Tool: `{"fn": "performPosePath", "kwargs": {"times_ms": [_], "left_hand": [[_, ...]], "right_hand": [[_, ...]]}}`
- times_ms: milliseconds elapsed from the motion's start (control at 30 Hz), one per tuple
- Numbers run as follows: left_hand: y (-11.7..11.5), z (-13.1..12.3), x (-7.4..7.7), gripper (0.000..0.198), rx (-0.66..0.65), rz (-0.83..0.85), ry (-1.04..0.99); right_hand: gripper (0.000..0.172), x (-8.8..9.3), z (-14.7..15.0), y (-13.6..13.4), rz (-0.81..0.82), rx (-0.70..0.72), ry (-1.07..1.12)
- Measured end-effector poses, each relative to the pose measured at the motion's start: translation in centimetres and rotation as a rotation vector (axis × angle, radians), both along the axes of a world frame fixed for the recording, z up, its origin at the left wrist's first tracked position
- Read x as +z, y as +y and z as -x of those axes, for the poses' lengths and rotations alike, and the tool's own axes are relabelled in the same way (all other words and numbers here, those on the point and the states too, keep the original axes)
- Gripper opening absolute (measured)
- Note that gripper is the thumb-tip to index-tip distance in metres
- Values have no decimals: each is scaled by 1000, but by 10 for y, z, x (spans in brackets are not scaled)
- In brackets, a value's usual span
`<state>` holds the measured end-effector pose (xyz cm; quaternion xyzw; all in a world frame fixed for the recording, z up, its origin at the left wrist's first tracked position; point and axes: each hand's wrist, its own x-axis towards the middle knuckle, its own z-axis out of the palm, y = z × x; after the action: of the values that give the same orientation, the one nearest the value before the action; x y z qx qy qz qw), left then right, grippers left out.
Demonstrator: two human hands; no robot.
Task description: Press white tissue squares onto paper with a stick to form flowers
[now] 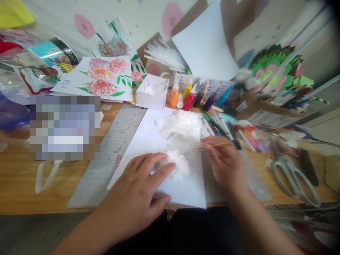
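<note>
A white sheet of paper (148, 141) lies on a grey cutting mat (106, 156). On it sits a ruffled white paper clump (180, 166), flower-like in shape. My left hand (143, 180) has its fingers spread, with fingertips resting on the clump's left and upper edge. Just beyond lies a heap of thin white paper pieces (180, 124), blurred at its near side. My right hand (225, 161) is closed in a pinch around a thin light-brown stick (221, 144). The stick's tip, near the heap and clump, is too smeared to make out.
Behind the paper stand a white box (152, 92) and several paint bottles (189, 99). Pens (217, 124) lie to the right, and grey-handled scissors (294, 180) near the right edge. A flower painting (106, 76) leans at back left. A pixelated patch hides something on the left.
</note>
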<state>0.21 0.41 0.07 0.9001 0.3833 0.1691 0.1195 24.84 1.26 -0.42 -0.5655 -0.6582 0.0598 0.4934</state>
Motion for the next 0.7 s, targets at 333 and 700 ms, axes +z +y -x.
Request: {"fn": "performPosePath", "kwargs": {"times_ms": [333,700], "left_hand": [[-1,3,0,40,-40,4,-30],[0,4,-1,38,-41,2,-45]], "right_hand": [[14,1,-3,13,146,-105,45],[18,4,-4,12,128,-125,125]]}}
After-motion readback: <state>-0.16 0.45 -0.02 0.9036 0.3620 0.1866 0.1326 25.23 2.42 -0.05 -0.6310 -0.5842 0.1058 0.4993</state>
